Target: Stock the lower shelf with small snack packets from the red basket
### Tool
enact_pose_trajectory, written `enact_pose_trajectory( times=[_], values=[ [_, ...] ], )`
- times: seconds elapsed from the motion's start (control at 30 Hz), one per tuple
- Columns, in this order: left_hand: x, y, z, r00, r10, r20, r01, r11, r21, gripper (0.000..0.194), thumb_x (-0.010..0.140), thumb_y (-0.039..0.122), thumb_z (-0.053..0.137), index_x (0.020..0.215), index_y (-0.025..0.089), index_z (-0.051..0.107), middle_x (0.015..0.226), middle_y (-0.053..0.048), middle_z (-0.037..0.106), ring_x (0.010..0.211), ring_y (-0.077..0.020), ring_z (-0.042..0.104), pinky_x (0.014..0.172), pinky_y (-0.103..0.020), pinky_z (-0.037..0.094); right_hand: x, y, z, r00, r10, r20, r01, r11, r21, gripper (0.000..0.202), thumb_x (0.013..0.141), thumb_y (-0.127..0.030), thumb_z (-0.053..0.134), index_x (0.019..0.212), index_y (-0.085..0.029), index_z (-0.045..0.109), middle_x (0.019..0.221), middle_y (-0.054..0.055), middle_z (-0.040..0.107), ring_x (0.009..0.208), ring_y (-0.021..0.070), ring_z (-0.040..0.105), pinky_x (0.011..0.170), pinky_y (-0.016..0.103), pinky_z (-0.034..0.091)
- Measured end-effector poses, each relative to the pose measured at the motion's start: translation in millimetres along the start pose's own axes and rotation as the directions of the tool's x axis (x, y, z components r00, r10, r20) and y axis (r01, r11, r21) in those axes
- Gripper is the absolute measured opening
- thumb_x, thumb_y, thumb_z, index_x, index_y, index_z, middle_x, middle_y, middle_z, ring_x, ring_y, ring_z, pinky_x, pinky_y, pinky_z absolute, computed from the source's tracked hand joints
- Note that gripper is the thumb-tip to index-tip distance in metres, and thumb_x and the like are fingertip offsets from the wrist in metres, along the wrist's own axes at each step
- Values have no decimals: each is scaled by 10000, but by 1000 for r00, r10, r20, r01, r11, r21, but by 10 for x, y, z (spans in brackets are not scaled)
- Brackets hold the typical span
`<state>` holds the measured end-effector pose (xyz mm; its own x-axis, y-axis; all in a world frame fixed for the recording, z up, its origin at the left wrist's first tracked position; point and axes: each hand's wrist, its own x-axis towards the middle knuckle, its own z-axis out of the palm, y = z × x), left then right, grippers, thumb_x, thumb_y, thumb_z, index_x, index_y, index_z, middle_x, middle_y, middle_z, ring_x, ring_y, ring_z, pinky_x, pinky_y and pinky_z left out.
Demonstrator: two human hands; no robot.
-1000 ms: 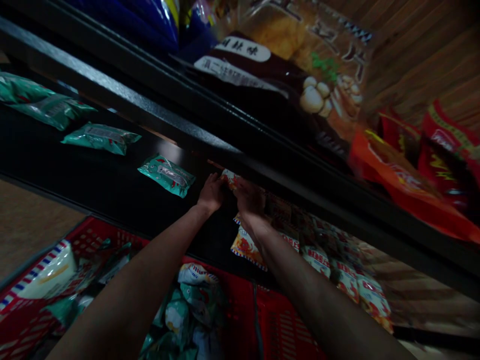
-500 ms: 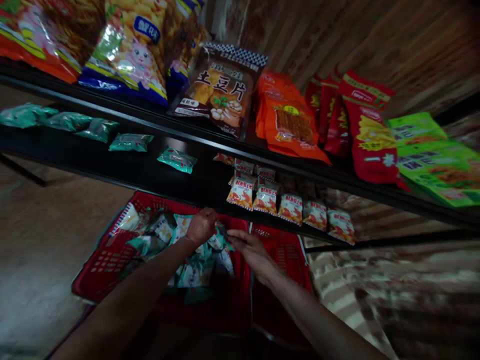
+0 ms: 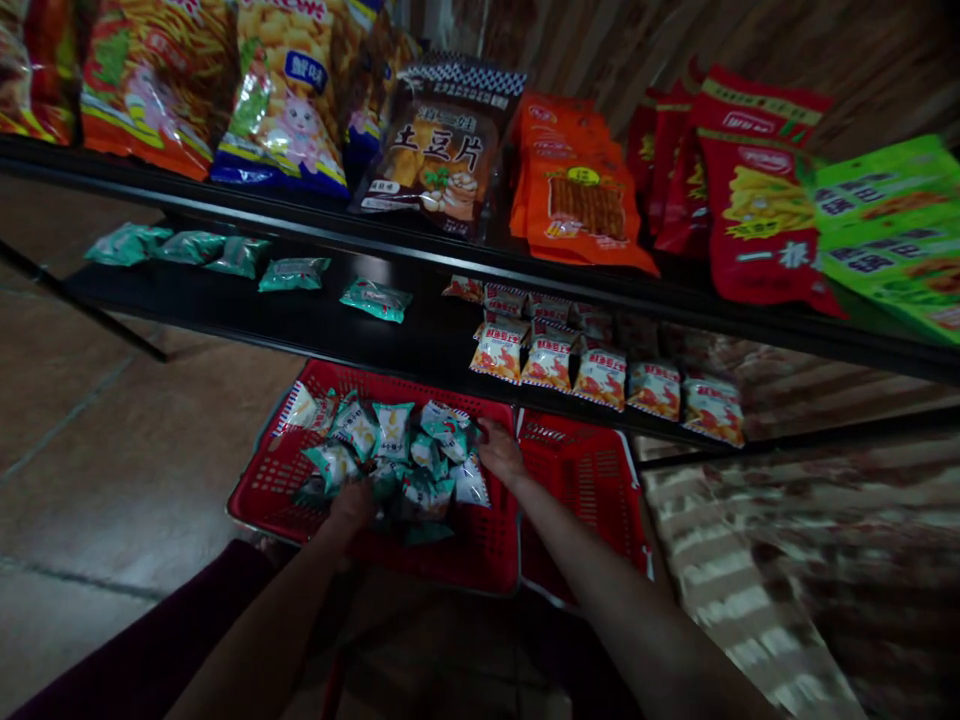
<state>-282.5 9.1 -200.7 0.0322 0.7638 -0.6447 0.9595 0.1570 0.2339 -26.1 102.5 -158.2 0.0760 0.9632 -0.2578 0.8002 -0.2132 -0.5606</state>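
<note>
A red plastic basket [image 3: 480,560] holds a heap of small green-and-white snack packets [image 3: 391,430]. My left hand [image 3: 352,505] reaches over the near left side of the heap, its fingertips dark and hidden among the packets. On the other side, my right hand [image 3: 501,452] is at the basket's right wall, fingers stretched toward a green-and-white packet [image 3: 447,428]; whether they touch it is unclear. One white packet with a striped edge [image 3: 296,408] leans in the basket's far left corner.
A second red basket [image 3: 585,500] adjoins on the right. The black lower shelf [image 3: 315,325] carries a row of green packets [image 3: 375,299] and several orange-and-white packets [image 3: 551,358]. Larger snack bags [image 3: 442,150] line the upper shelf [image 3: 300,215], which overhangs the lower one. Striped cloth [image 3: 720,560] hangs at right.
My hands, close together over the heap before, have moved apart: the left toward me and leftward, the right toward the basket's right side. The camera view has shifted, showing more floor.
</note>
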Motion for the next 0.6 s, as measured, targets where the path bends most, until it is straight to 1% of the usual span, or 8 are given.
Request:
enact_pose_trajectory(
  times=[0.1,0.17,0.27,0.37,0.43,0.5,0.57,0.6],
  values=[
    [30,-29,43,999,-9,-32,7,999,-39,416,808,328,508,1183,156,559,1191,-144,614,1111,-254,565,929,-346,409,288,-96,141,1000,7,-22,-8,999,-52,433,793,-87,433,1203,-134,565,1259,128,559,1181,199,517,1014,269,367],
    [33,-70,63,999,-12,-47,9,997,-74,417,813,330,509,1182,143,558,1181,-135,623,1107,-241,568,928,-328,410,380,-149,262,999,26,-33,-29,996,-86,477,783,-89,449,1254,-104,519,1284,162,521,1171,218,519,986,276,392],
    [28,-98,50,998,-32,-47,26,993,-118,389,831,322,493,1164,138,572,1150,-128,641,1087,-223,584,903,-297,421,384,-176,396,999,44,-26,-47,990,-136,524,793,-117,460,1315,-74,447,1300,188,499,1159,232,523,967,297,410],
    [7,-65,-8,995,-81,-53,71,982,-176,390,843,338,487,1158,128,583,1121,-141,653,1047,-226,608,841,-277,442,304,-165,454,999,21,34,-15,983,-183,503,818,-132,458,1322,-122,452,1261,130,566,1152,191,534,973,271,403],
    [-18,-36,-51,991,-119,-67,102,972,-212,381,853,336,480,1148,124,592,1103,-144,662,1031,-226,616,810,-266,446,242,-167,471,995,-9,103,30,978,-206,442,814,-154,501,1253,-185,537,1181,74,635,1092,162,577,938,232,418],
    [-45,-20,-85,986,-141,-85,118,965,-235,354,860,316,473,1132,132,607,1086,-133,673,1020,-218,620,791,-251,444,186,-191,474,987,-28,156,63,971,-230,334,796,-176,543,1109,-237,640,1071,38,688,1001,159,623,880,222,444],
    [-63,-27,-109,982,-156,-108,125,960,-249,331,865,295,465,1117,145,620,1068,-121,683,1011,-210,622,780,-239,442,140,-239,452,988,-23,154,63,964,-258,251,807,-188,522,982,-248,691,995,42,708,945,180,644,839,254,462],
    [-67,-40,-119,978,-167,-122,133,959,-251,328,870,288,454,1110,147,626,1057,-124,687,1005,-213,624,776,-242,443,119,-269,427,991,-16,133,51,961,-270,253,825,-191,488,957,-244,698,975,55,710,928,192,649,823,275,468]
  ],
)
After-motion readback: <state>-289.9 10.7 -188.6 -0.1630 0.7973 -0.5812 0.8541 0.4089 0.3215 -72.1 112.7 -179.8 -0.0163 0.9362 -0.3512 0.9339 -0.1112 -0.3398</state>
